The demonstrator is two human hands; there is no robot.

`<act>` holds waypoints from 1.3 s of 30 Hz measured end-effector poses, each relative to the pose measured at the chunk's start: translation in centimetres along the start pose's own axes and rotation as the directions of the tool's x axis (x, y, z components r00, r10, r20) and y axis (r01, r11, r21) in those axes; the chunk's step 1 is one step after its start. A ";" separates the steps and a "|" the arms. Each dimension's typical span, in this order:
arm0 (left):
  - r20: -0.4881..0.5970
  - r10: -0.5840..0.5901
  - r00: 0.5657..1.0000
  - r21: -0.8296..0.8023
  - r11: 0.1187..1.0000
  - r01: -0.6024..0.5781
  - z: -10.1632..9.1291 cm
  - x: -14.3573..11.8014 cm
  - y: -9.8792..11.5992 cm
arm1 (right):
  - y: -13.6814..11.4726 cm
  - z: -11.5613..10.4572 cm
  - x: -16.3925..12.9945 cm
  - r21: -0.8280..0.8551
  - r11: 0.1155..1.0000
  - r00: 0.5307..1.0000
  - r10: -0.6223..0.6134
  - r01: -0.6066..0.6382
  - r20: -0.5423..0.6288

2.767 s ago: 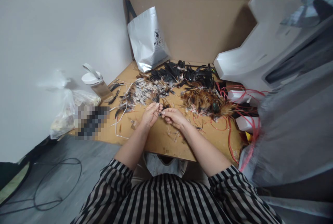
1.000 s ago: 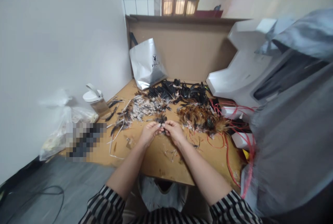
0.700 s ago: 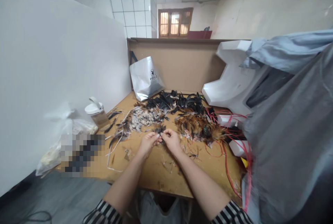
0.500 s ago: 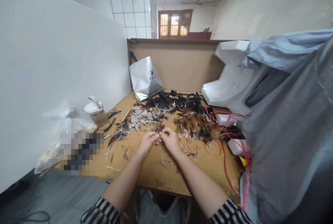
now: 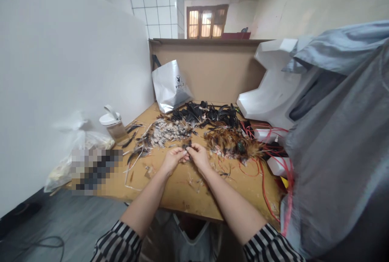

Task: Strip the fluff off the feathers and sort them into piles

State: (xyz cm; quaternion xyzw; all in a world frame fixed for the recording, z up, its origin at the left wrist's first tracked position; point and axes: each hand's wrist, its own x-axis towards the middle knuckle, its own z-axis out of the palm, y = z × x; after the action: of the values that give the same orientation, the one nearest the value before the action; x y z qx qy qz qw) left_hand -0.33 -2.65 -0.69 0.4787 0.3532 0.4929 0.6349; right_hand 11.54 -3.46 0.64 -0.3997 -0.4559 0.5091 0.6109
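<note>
Over the middle of the table, my left hand (image 5: 174, 160) and my right hand (image 5: 199, 157) meet with fingertips pinched together. Between them is a small dark feather (image 5: 187, 144), whose lower part is hidden by the fingers. Beyond my left hand lies a heap of pale grey and white feathers (image 5: 168, 130). A pile of brown feathers (image 5: 227, 140) spreads to the right of my right hand. Farther back, black feathers (image 5: 212, 112) form a row along the table's rear. Loose bits of feather are scattered on the wood below my hands.
A silver bag (image 5: 170, 85) leans at the back left. On the left stand a lidded jar (image 5: 114, 126) and a clear plastic bag (image 5: 73, 152). Red cords (image 5: 263, 193), white boxes (image 5: 278, 166) and draped grey cloth (image 5: 337, 152) crowd the right. Below the table edge hangs an open bag (image 5: 194, 245).
The view has tipped slightly downward, so things sit a little higher in the picture. Both hands stay together around the dark feather, with only small finger movement.
</note>
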 end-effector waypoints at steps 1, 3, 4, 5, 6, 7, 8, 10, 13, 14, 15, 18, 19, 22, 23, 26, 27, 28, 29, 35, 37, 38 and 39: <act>-0.003 0.002 1.000 0.004 1.000 -0.002 0.0 0.0 0.0 | 0.1 0.0 0.0 0.014 1.000 1.000 0.003 -0.003 -0.006; -0.012 0.006 1.000 0.011 1.000 -0.006 0.0 0.0 0.0 | 0.3 0.0 0.0 0.039 0.999 1.000 0.001 -0.001 -0.016; -0.015 0.007 1.000 0.012 1.000 -0.007 0.0 0.0 0.0 | 0.3 0.0 0.1 0.046 0.999 1.000 -0.003 0.004 -0.024; -0.018 0.007 1.000 0.012 1.000 -0.006 0.0 0.0 0.0 | 0.4 0.0 0.1 0.051 0.999 1.000 -0.005 0.007 -0.031; -0.019 0.005 1.000 0.013 1.000 -0.005 0.0 0.0 0.0 | 0.4 0.0 0.1 0.054 0.999 0.999 -0.004 0.006 -0.035; -0.019 0.002 1.000 0.014 1.000 -0.002 0.1 0.0 0.0 | 0.4 0.0 0.0 0.055 0.998 0.999 -0.003 0.005 -0.037; -0.018 0.000 1.000 0.015 1.000 0.000 0.1 0.0 0.0 | 0.3 0.0 0.0 0.054 0.999 0.999 -0.002 0.004 -0.036; -0.018 0.000 1.000 0.017 1.000 0.001 0.1 -0.1 0.1 | 0.2 0.0 -0.1 0.045 0.999 1.000 -0.006 0.007 -0.025; -0.021 0.007 1.000 0.025 1.000 -0.006 0.1 -0.2 0.2 | 0.0 0.0 -0.2 0.028 0.999 1.000 -0.015 0.015 -0.010; -0.024 0.010 1.000 0.029 1.000 -0.010 0.1 -0.2 0.2 | 0.0 0.0 -0.3 0.021 1.000 1.000 -0.015 0.015 -0.008; -0.025 0.014 1.000 0.032 0.999 -0.013 0.1 -0.2 0.2 | 0.0 0.1 -0.3 0.014 1.000 1.000 -0.014 0.014 -0.007; -0.024 0.023 0.999 0.031 0.999 -0.022 -0.1 -0.2 0.1 | 0.1 0.0 -0.3 -0.015 1.000 1.000 0.011 -0.011 0.008; -0.020 0.026 0.999 0.027 0.999 -0.025 -0.1 -0.2 0.2 | 0.1 -0.1 -0.3 -0.029 0.999 1.000 0.020 -0.020 0.012; -0.044 0.027 0.999 -0.024 0.999 -0.028 -0.5 -0.1 0.3 | -0.1 -0.6 0.1 -0.072 0.997 1.000 0.002 -0.002 -0.004; -0.071 0.021 0.997 -0.053 0.998 -0.025 -0.6 0.0 0.4 | -0.2 -0.9 0.4 -0.090 0.996 1.000 -0.023 0.021 -0.017; -0.149 0.016 0.989 -0.162 0.986 -0.041 -1.1 0.1 0.7 | -0.4 -2.2 1.2 -0.190 0.979 0.991 -0.087 0.067 -0.100; -0.166 0.017 0.986 -0.190 0.981 -0.049 -1.2 0.1 0.8 | -0.4 -2.7 1.5 -0.240 0.968 0.987 -0.104 0.072 -0.125; -0.180 0.019 0.984 -0.212 0.976 -0.058 -1.3 0.1 0.9 | -0.4 -3.1 1.7 -0.290 0.954 0.986 -0.111 0.072 -0.121; -0.184 0.021 0.983 -0.230 0.971 -0.063 -1.4 0.1 0.9 | -0.3 -3.5 1.9 -0.342 0.937 0.990 -0.105 0.068 -0.089; -0.190 0.037 0.981 -0.280 0.956 -0.091 -1.5 0.0 1.0 | -0.3 -3.9 1.4 -0.657 0.744 0.986 -0.020 0.125 0.165; -0.187 0.031 0.982 -0.276 0.958 -0.083 -1.5 0.0 1.0 | -0.3 -3.5 1.0 -0.732 0.662 0.982 -0.036 0.162 0.185; -0.181 0.025 0.983 -0.272 0.959 -0.075 -1.5 0.0 1.0 | -0.3 -3.3 0.8 -0.763 0.623 0.982 -0.049 0.173 0.183; -0.173 0.019 0.985 -0.269 0.961 -0.066 -1.4 0.0 0.9 | -0.2 -3.0 0.6 -0.792 0.584 0.983 -0.061 0.177 0.174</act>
State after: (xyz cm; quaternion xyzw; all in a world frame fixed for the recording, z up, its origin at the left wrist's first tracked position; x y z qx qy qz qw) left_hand -1.91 -2.21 -0.24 0.3507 0.3237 0.5892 0.6520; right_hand 14.57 -2.93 0.16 -0.5670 -0.7003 0.2310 0.3671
